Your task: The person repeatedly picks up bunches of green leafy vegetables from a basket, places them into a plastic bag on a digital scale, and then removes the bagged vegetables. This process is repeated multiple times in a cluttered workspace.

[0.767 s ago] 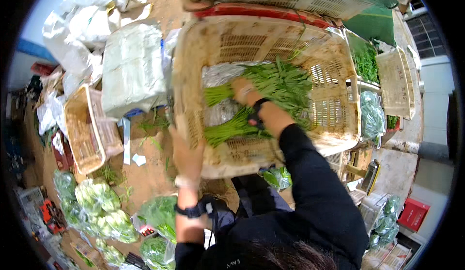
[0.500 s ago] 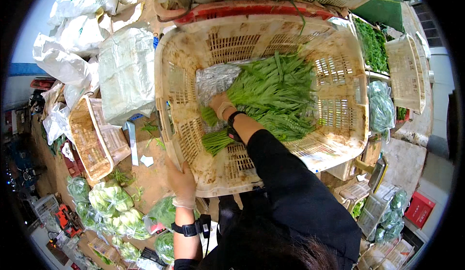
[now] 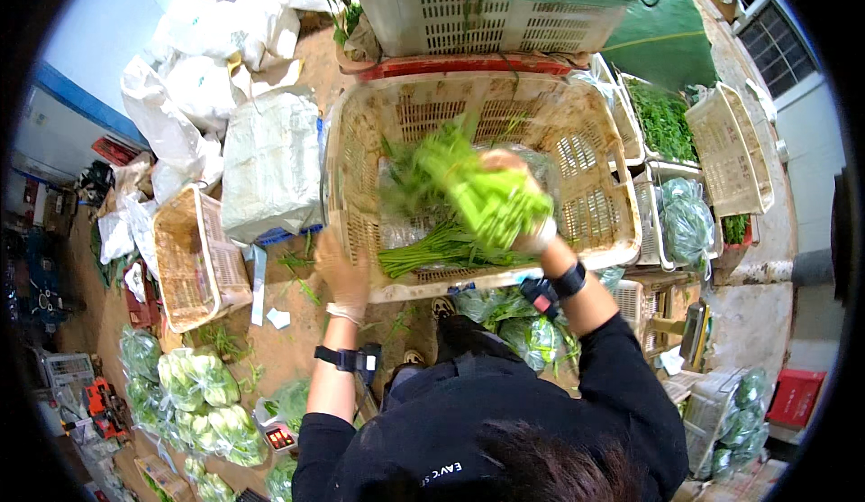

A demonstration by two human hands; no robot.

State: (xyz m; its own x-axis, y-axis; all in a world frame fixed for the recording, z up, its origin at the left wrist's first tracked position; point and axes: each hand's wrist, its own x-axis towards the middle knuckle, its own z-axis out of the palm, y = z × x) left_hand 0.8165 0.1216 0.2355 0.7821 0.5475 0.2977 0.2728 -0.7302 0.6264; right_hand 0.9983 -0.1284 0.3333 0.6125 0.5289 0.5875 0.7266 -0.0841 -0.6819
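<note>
Bags (image 3: 186, 380): pale green heads are wrapped in clear plastic, set on the floor at lower left.
Small crate (image 3: 225, 272): tipped on its side, its hollow turned left.
Sack (image 3: 273, 164): placed between the small crate and the big crate.
Left hand (image 3: 341, 272): held at the big crate's near left corner; blurred, so whether the rim is gripped cannot be told.
Big crate (image 3: 414, 287): soiled with brown; stems (image 3: 419, 257) are laid along its near side.
Bunch (image 3: 491, 205): held raised over the big crate, cut ends pointed toward the wearer, leaves blurred at far left.
Right hand (image 3: 523, 173): closed around the bunch.
Greens (image 3: 662, 119): heaped in a crate beyond, at right.
</note>
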